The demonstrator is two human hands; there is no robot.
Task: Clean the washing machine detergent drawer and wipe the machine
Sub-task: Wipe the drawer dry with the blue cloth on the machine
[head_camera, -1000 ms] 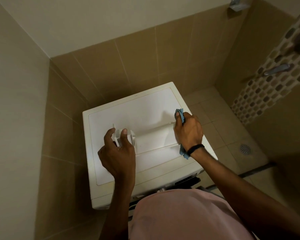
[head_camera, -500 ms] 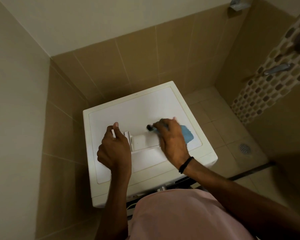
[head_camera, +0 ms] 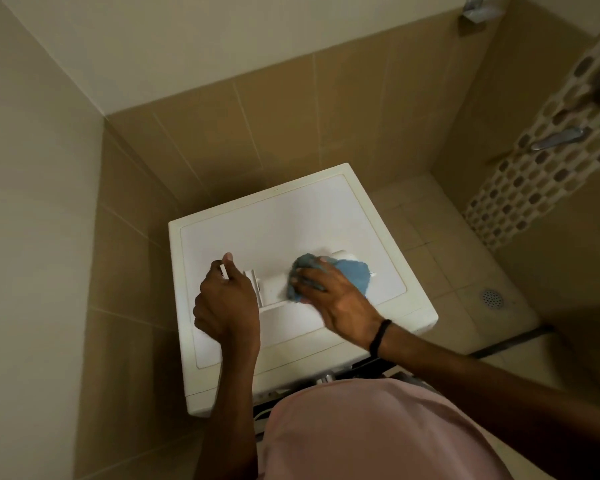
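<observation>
A white washing machine [head_camera: 274,216] stands in the tiled corner, seen from above. The white detergent drawer [head_camera: 274,284] lies across its top. My left hand [head_camera: 227,303] grips the drawer's left end, fingers curled round its edge. My right hand [head_camera: 329,296] holds a blue cloth [head_camera: 352,271] and presses it onto the middle and right part of the drawer. The cloth and hand hide most of the drawer's right half.
Tiled walls close in behind and left of the machine. A floor drain [head_camera: 492,297] sits on the tiled floor to the right. Chrome shower taps [head_camera: 556,138] stick out of the mosaic wall at right. My pink shirt [head_camera: 378,434] fills the bottom.
My right hand slid the cloth from the drawer's right end to its middle and spread it over the drawer. My left hand closed tighter round the left end.
</observation>
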